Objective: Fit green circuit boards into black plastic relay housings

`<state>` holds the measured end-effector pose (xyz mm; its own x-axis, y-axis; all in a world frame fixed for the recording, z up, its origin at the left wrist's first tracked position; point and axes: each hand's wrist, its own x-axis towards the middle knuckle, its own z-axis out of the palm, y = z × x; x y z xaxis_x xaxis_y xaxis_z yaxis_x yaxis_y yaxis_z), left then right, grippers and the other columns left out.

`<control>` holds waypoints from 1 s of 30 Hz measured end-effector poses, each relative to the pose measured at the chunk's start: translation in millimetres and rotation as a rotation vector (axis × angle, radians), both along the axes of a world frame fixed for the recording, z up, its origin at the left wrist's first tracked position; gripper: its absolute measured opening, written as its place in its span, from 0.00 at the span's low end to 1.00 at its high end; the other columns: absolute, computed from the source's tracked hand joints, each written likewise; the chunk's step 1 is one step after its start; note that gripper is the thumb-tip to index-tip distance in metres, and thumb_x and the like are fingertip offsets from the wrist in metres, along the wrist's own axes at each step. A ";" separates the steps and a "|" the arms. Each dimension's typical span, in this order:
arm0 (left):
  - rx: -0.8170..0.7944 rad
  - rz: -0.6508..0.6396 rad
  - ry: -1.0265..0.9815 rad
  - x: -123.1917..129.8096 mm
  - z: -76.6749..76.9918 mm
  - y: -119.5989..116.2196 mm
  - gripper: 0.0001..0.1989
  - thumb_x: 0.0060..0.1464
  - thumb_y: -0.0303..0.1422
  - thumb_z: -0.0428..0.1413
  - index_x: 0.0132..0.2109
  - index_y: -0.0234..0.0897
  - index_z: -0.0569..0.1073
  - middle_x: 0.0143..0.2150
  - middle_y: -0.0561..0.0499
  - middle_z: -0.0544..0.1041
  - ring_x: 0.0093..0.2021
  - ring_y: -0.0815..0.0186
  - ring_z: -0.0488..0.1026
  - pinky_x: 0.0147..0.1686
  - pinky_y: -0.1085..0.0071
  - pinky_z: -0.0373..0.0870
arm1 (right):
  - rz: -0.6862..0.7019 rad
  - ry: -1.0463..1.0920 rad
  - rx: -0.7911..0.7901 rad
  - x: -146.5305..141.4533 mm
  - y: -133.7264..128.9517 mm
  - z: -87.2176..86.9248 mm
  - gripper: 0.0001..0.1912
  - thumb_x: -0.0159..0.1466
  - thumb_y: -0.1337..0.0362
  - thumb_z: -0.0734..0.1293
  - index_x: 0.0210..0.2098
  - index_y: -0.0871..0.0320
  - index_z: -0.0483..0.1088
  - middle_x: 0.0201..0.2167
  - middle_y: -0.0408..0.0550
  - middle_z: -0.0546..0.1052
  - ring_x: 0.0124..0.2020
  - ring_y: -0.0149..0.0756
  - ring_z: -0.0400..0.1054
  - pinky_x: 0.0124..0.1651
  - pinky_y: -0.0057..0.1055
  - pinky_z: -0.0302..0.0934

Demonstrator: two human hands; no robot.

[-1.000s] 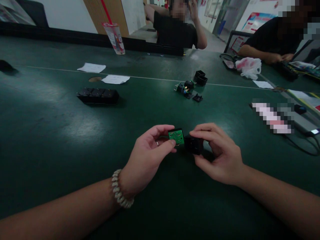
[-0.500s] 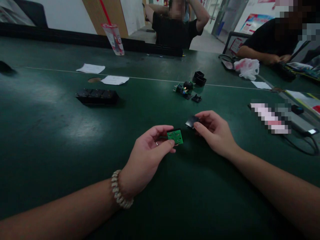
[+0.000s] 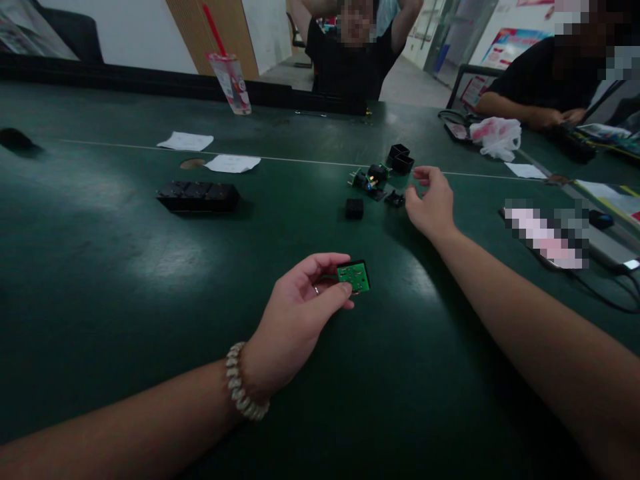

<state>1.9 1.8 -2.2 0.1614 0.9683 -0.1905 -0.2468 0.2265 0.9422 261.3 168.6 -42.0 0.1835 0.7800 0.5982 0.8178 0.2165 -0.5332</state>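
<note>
Dark object: sits on the worktop (image 3: 280, 227) at the far left; too dark to identify.
Long black block (image 3: 199, 198): lies on the worktop, its top divided into sections.
Paper sheets: the rear sheet (image 3: 185, 141) and the front sheet (image 3: 233, 163) lie beyond the block, by a round hole.
Cup (image 3: 231, 87): clear, with a red straw, standing near the far edge.
Left hand (image 3: 295, 313): clamped on the green circuit board (image 3: 357, 274), thumb on its face, fingers behind; a ring and a beaded bracelet show.
Green circuit board: held above the worktop, tilted towards the camera, with a black rim along its edge.
Small black block (image 3: 355, 209): rests on the worktop beyond the board, apart from it.
Electronic parts (image 3: 367, 181): clustered beyond the small block, with green boards and metal pins.
Small black piece (image 3: 395, 198): just right of the cluster.
Open black boxes (image 3: 401, 160): two side by side behind the cluster.
Right hand (image 3: 433, 207): thumb and fingers apart, close to the small black piece; whether they touch, I cannot tell.
Plastic bag (image 3: 497, 137): crumpled, beyond the right hand.
Phone-like object (image 3: 547, 239): right of the right hand, its face pixelated.
</note>
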 end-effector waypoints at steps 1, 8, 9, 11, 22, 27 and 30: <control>-0.001 -0.002 0.001 0.0 0.4 0.1 0.15 0.52 0.27 0.69 0.48 0.37 0.83 0.43 0.49 0.82 0.37 0.65 0.77 0.36 0.68 0.76 | -0.004 -0.010 -0.006 2.4 5.8 -0.4 0.20 0.63 0.71 0.63 0.54 0.59 0.71 0.53 0.63 0.79 0.57 0.56 0.74 0.61 0.58 0.68; -0.007 -0.018 0.009 -1.1 -1.1 0.8 0.15 0.52 0.27 0.69 0.49 0.37 0.82 0.42 0.49 0.81 0.35 0.67 0.75 0.35 0.70 0.76 | 0.125 -0.263 -0.097 -20.5 35.3 -2.6 0.31 0.63 0.72 0.64 0.66 0.57 0.69 0.70 0.61 0.70 0.69 0.65 0.63 0.68 0.70 0.59; -0.003 -0.022 0.011 -1.3 -1.9 0.9 0.15 0.53 0.27 0.69 0.49 0.37 0.82 0.43 0.49 0.81 0.35 0.67 0.75 0.35 0.70 0.76 | 0.140 -0.297 -0.117 -23.8 38.7 -2.5 0.32 0.63 0.73 0.65 0.66 0.56 0.70 0.70 0.60 0.70 0.69 0.66 0.62 0.67 0.73 0.58; 0.008 -0.028 0.011 -1.7 -3.7 1.1 0.15 0.53 0.28 0.69 0.49 0.38 0.82 0.43 0.49 0.81 0.36 0.67 0.75 0.35 0.70 0.76 | 0.156 -0.320 -0.137 -27.4 44.2 -2.1 0.30 0.62 0.73 0.66 0.64 0.55 0.72 0.68 0.59 0.73 0.69 0.67 0.63 0.66 0.76 0.57; 0.020 -0.050 0.009 -4.3 -9.5 1.2 0.15 0.55 0.27 0.69 0.50 0.40 0.83 0.45 0.49 0.81 0.40 0.64 0.77 0.37 0.69 0.76 | 0.194 -0.213 -0.013 -19.7 38.9 1.2 0.20 0.63 0.73 0.68 0.54 0.59 0.75 0.55 0.58 0.79 0.58 0.53 0.73 0.61 0.52 0.71; 0.024 -0.051 0.016 -5.1 -8.7 0.1 0.15 0.55 0.28 0.68 0.51 0.39 0.82 0.45 0.48 0.82 0.39 0.65 0.77 0.37 0.69 0.76 | 0.169 -0.083 0.005 -16.9 39.3 1.2 0.23 0.62 0.73 0.69 0.57 0.58 0.74 0.56 0.60 0.77 0.56 0.54 0.73 0.55 0.51 0.75; 0.015 -0.057 0.012 -5.2 -8.1 0.5 0.15 0.55 0.27 0.68 0.51 0.39 0.82 0.44 0.49 0.82 0.39 0.64 0.77 0.37 0.69 0.76 | 0.115 -0.023 0.009 -17.1 40.3 1.7 0.21 0.61 0.73 0.71 0.54 0.60 0.75 0.54 0.61 0.77 0.55 0.54 0.74 0.52 0.50 0.76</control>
